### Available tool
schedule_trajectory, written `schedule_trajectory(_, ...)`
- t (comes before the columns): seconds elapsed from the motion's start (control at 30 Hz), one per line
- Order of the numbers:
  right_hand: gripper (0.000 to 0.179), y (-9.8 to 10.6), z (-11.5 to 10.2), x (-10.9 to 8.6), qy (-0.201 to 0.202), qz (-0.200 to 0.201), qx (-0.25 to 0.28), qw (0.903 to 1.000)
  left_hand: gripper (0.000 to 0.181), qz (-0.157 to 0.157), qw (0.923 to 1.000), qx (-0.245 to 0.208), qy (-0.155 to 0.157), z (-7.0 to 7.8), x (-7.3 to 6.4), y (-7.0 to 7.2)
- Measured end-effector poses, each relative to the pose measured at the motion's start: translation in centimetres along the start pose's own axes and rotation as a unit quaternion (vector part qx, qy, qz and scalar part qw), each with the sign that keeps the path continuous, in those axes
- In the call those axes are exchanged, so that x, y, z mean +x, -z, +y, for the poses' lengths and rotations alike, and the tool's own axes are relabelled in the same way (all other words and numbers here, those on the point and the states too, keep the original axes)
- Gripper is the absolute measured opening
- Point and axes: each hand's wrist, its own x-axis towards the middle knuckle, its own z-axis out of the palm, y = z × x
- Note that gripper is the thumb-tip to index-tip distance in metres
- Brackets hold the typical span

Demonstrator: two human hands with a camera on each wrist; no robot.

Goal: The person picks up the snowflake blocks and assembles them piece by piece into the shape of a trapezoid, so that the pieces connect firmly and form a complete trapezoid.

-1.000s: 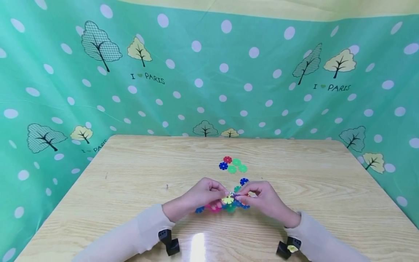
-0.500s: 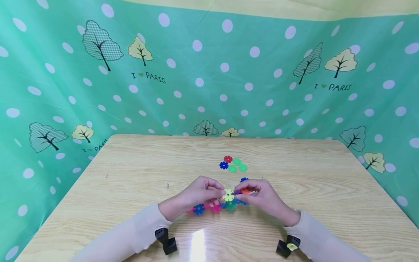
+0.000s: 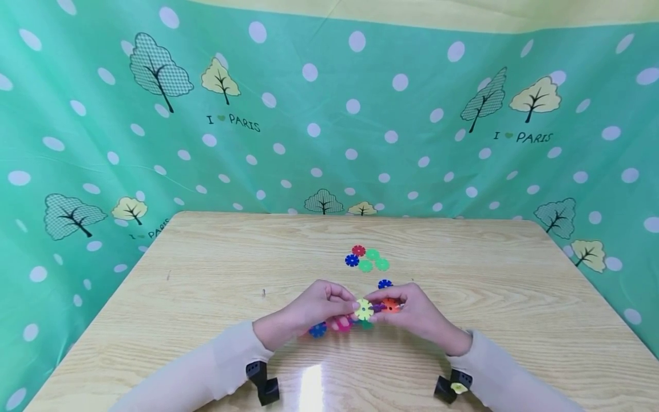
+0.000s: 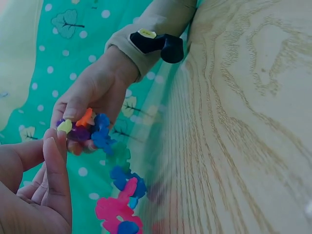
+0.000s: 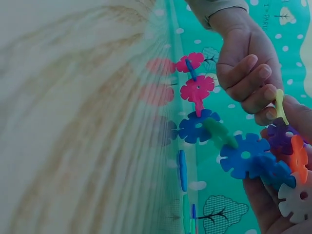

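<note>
My left hand (image 3: 321, 309) pinches a yellow notched snowflake disc (image 3: 363, 309) between thumb and fingertips. Joined to that disc's right side is a purple disc (image 5: 281, 138), followed by an orange one (image 3: 390, 305). My right hand (image 3: 419, 315) holds this end of the chain, its thumb and fingers around the purple and orange discs. A whitish disc (image 5: 295, 202) and linked blue discs (image 5: 245, 155) continue the chain. It hangs on through a green disc (image 5: 219, 132) to pink discs (image 5: 197, 88), below my left hand. Fingers partly hide the yellow-purple joint.
Farther back on the wooden table (image 3: 221, 257) lie a few loose discs: red (image 3: 358, 250), dark blue (image 3: 352, 260) and light green (image 3: 365, 265). Another dark blue disc (image 3: 385, 284) lies just behind my right hand. A polka-dot curtain (image 3: 329, 114) surrounds the table.
The yellow disc has shifted slightly right and turned its face to the head view. My right fingers have moved left toward it, and the orange disc now shows clearly between them.
</note>
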Motion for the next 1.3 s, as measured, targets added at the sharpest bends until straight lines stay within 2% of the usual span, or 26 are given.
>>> schedule_trajectory(0.17, 0.04, 0.0, 0.1, -0.3, 0.014, 0.001, -0.003, 0.9999, 0.019, -0.004, 0.9999, -0.01, 0.003, 0.1, 0.0, -0.3)
schedule_trajectory(0.3, 0.037, -0.1, 0.2, -0.3, 0.021, 0.003, 0.012, 0.9997, 0.019, -0.007, 1.0, 0.0, 0.003, 0.2, 0.1, -0.2)
schedule_trajectory(0.47, 0.034, 0.4, 0.4, -0.3, 0.024, -0.007, 0.02, 0.9995, 0.025, -0.003, 0.999, 0.044, -0.012, 0.2, 0.6, 0.8)
schedule_trajectory(0.67, 0.033, 1.3, 0.6, -0.8, 0.003, -0.023, 0.006, 0.9997, 0.023, 0.001, 0.9969, 0.074, -0.027, -0.3, 1.8, 2.2)
schedule_trajectory(0.8, 0.033, 1.8, 0.9, -1.1, 0.005, -0.033, 0.001, 0.9994, 0.021, -0.028, 0.9945, 0.096, -0.032, -0.8, 2.9, 2.7)
schedule_trajectory(0.97, 0.034, 2.4, 1.1, -1.3, 0.006, -0.041, 0.008, 0.9991, 0.025, -0.072, 0.9898, 0.119, -0.032, -1.6, 4.0, 2.5)
schedule_trajectory(1.2, 0.033, 2.8, 1.5, -1.3, 0.012, -0.046, 0.024, 0.9986, 0.031, -0.084, 0.9864, 0.136, -0.039, -2.6, 5.0, 2.3)
schedule_trajectory(1.3, 0.033, 2.9, 1.6, -1.3, 0.013, -0.048, 0.027, 0.9984, 0.032, -0.085, 0.9814, 0.164, -0.052, -2.7, 5.3, 2.2)
